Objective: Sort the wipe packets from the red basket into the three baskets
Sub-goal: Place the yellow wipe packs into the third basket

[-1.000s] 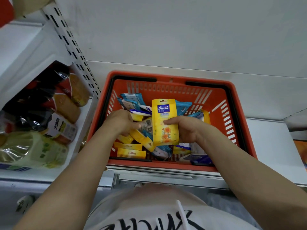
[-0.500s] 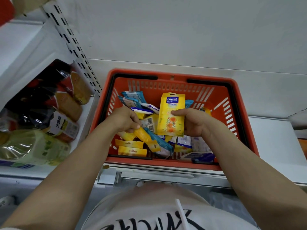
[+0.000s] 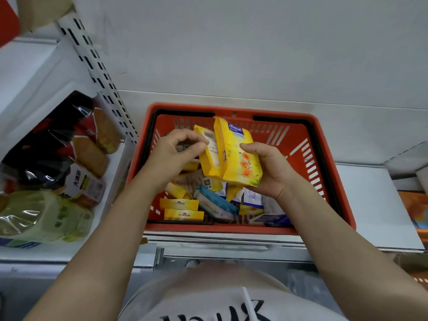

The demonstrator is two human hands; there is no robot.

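Both hands have come up out of the pile since the earlier frame, and a second yellow packet now stands beside the first. Nearest, the right hand (image 3: 271, 169) grips the flowered yellow packet (image 3: 240, 156) by its right edge. Just left of that grip, the left hand (image 3: 172, 152) pinches a second yellow packet (image 3: 209, 154) at its left edge; the two packets touch, upright above the heap. Beneath both grips, the remaining wipe packets (image 3: 215, 202), yellow and blue, lie loose in the red basket (image 3: 333, 195).

I judge the step is pairing like packets: square them together, then carry both out in one hold. None of the three target baskets is clearly in view. Beyond the grips, the far rim sits close, backed by a bare wall. Left of them, a slotted shelf upright (image 3: 97, 72) and stacked goods (image 3: 58, 158) crowd that side, so lifting straight up looks freest.
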